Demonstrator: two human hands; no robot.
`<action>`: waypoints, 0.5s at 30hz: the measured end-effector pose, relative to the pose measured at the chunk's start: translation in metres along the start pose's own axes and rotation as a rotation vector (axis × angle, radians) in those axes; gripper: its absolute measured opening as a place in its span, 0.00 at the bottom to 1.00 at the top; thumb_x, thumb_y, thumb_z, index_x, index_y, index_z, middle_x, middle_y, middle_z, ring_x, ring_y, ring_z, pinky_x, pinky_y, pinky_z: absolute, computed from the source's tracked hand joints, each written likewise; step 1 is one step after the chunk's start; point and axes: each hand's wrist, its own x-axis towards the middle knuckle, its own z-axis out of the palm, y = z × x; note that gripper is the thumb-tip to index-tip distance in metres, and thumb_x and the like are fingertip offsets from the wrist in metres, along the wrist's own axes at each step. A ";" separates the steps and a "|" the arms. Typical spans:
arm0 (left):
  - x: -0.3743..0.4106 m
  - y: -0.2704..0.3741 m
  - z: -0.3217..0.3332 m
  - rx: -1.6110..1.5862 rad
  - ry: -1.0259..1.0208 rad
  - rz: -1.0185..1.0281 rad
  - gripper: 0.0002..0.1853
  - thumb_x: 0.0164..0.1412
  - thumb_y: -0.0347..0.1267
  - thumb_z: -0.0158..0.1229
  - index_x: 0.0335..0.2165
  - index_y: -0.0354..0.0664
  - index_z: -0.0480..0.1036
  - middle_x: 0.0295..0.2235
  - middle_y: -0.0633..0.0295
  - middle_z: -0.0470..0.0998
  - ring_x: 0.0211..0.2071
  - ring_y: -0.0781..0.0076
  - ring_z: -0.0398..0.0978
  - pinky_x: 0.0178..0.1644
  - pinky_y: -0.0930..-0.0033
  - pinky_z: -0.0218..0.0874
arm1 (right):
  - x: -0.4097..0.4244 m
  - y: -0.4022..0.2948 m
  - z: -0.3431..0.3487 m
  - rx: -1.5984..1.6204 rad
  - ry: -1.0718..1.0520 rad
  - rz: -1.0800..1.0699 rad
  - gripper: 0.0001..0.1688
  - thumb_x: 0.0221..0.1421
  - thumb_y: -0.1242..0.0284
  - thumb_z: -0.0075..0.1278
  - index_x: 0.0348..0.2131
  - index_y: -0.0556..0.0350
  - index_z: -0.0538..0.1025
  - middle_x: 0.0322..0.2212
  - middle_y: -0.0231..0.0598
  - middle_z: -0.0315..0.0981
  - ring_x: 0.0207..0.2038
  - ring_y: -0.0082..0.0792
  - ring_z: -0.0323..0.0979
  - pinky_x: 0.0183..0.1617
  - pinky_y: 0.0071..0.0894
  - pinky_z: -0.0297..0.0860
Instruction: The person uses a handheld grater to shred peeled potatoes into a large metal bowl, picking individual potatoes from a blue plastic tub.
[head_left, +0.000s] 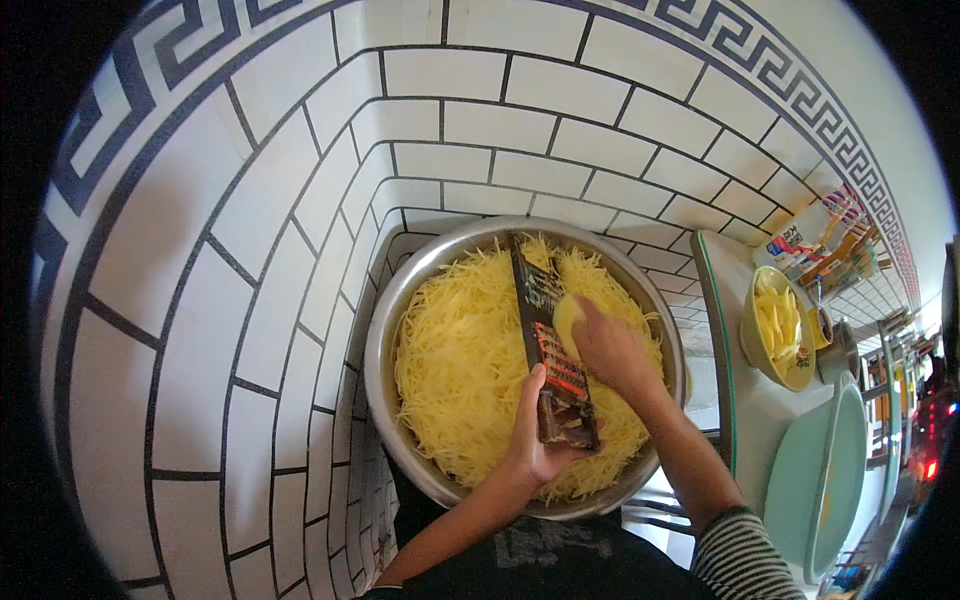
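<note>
A large metal basin (386, 375) before me is heaped with pale yellow shreds (465, 360), which look like potato. My left hand (536, 450) grips the lower end of a black handheld grater (531, 322), its thumb along the near side. The grater slants across the shreds, its far end resting toward the basin's back rim. Pressed to the grater's face is a peeled yellow potato (568, 322), held in my right hand (611, 341). The fingers of that hand partly cover the potato.
White tiled walls (465, 165) rise close behind and left of the basin. On a counter (742, 420) at right stand a yellow bowl (806, 367) of cut yellow pieces, a pale green plastic basin (802, 480), a metal pot (838, 356) and a printed plastic package (806, 232).
</note>
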 end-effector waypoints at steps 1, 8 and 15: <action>-0.004 0.002 -0.005 -0.011 0.036 -0.001 0.32 0.51 0.61 0.47 0.44 0.50 0.65 0.35 0.58 0.71 0.33 0.58 0.72 0.34 0.47 0.63 | -0.027 -0.012 -0.010 0.000 -0.029 -0.061 0.27 0.54 0.65 0.38 0.53 0.54 0.60 0.21 0.53 0.73 0.24 0.54 0.73 0.35 0.52 0.67; -0.002 0.000 -0.006 -0.001 0.017 0.014 0.32 0.50 0.61 0.48 0.45 0.51 0.64 0.36 0.59 0.70 0.37 0.60 0.69 0.37 0.49 0.62 | -0.025 -0.021 0.012 -0.155 0.031 -0.029 0.30 0.53 0.65 0.41 0.54 0.55 0.59 0.17 0.50 0.72 0.22 0.48 0.73 0.35 0.49 0.67; -0.001 0.005 -0.008 -0.025 0.007 -0.062 0.34 0.50 0.61 0.48 0.47 0.51 0.63 0.40 0.57 0.68 0.38 0.57 0.69 0.38 0.44 0.61 | 0.001 -0.011 -0.007 0.098 -0.044 -0.059 0.30 0.52 0.65 0.41 0.54 0.56 0.59 0.23 0.52 0.74 0.27 0.53 0.73 0.37 0.55 0.66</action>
